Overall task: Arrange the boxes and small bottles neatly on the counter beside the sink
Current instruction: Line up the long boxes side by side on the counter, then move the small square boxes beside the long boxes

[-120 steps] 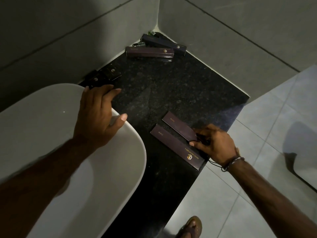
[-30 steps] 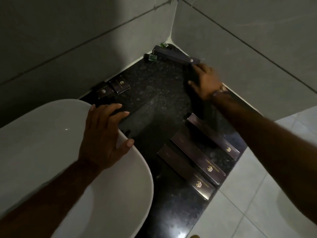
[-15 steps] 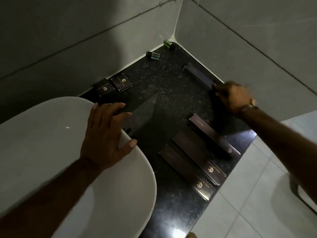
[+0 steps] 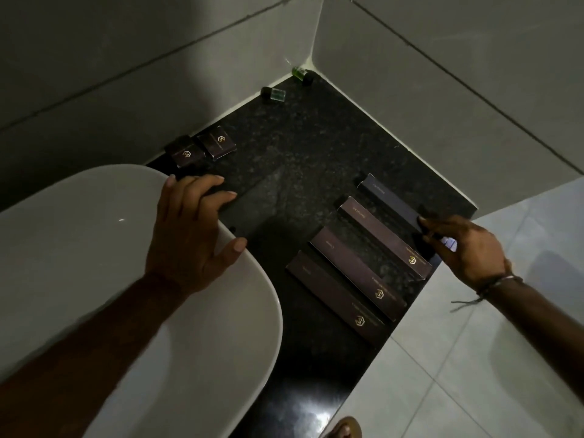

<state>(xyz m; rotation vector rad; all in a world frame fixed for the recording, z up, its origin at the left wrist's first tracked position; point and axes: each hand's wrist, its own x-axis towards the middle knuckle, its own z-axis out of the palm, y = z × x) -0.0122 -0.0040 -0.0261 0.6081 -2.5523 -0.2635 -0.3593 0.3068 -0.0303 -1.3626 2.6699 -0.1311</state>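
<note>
Three long dark boxes with gold logos lie side by side near the front edge of the black counter: the nearest, the middle and the farthest. My right hand grips one end of a fourth long box, just beyond that row. Two small square boxes sit against the back wall. In the far corner lie two small green bottles. My left hand rests spread on the white sink rim, holding nothing.
Grey tiled walls close the counter at the back and right, meeting in the corner. The counter's front edge drops to a pale tiled floor. A sandalled foot shows at the bottom.
My right hand has carried the fourth long box from the back wall toward the front, to just beyond the row of three. My left hand has stayed on the sink rim.
</note>
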